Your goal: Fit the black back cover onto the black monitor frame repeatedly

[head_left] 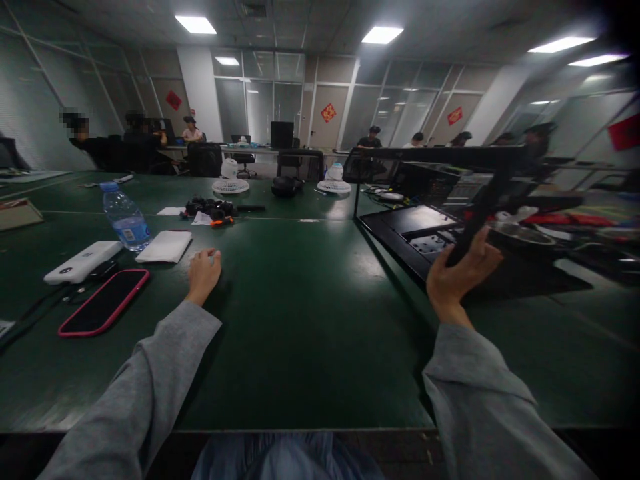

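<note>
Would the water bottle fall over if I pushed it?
Tall and narrow, the water bottle might tip. Liquid low inside may steady it a little. If it fell, its round sides could let it roll.

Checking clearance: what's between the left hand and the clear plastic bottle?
The head view shows a flat white rectangular pad between the left hand and the bottle.

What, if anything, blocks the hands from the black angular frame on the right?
Nothing visible. The right hand grips the black angular frame at its slanted bar. Between the frame and the left hand, which is near the flat white rectangular packet, the glossy green tabletop runs across unobstructed.
</note>
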`<state>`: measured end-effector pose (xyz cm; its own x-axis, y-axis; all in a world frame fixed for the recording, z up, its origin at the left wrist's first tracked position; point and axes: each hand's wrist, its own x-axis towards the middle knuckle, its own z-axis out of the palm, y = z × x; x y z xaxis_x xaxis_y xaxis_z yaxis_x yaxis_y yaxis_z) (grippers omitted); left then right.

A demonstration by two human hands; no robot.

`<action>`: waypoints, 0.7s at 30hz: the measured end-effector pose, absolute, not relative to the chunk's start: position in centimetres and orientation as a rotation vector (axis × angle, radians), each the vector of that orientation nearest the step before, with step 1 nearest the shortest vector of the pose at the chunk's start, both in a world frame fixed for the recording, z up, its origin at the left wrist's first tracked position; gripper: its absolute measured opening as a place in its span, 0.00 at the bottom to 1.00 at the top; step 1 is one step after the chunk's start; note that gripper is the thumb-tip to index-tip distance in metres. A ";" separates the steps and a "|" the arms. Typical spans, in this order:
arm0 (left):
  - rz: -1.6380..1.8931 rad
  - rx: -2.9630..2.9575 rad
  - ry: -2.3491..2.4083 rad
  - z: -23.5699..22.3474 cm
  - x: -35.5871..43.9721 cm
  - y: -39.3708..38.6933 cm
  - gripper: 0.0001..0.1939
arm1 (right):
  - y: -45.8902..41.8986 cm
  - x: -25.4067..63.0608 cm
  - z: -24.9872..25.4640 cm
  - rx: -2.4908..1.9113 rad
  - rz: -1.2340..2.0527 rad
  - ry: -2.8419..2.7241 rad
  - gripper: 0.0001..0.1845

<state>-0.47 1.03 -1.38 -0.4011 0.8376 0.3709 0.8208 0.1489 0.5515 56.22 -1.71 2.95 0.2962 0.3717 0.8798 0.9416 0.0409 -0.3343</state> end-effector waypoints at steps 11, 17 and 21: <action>1.284 1.768 2.252 -0.9 0.1 0.9 0.24 | -1.7 53.7 2.9 -1.398 -0.646 -1.321 0.38; 1.597 1.899 1.981 -1.0 0.7 0.9 0.31 | -0.3 53.3 1.6 -1.420 -0.406 -1.378 0.36; 1.623 1.987 1.830 -1.3 1.1 0.8 0.26 | 0.8 53.7 0.5 -1.483 -0.328 -1.362 0.35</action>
<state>1.11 0.83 -1.35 -0.2050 0.7270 0.6554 0.7374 -0.3255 0.5918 53.66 0.77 0.47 0.3151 0.5616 0.7651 0.8483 0.1948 -0.4923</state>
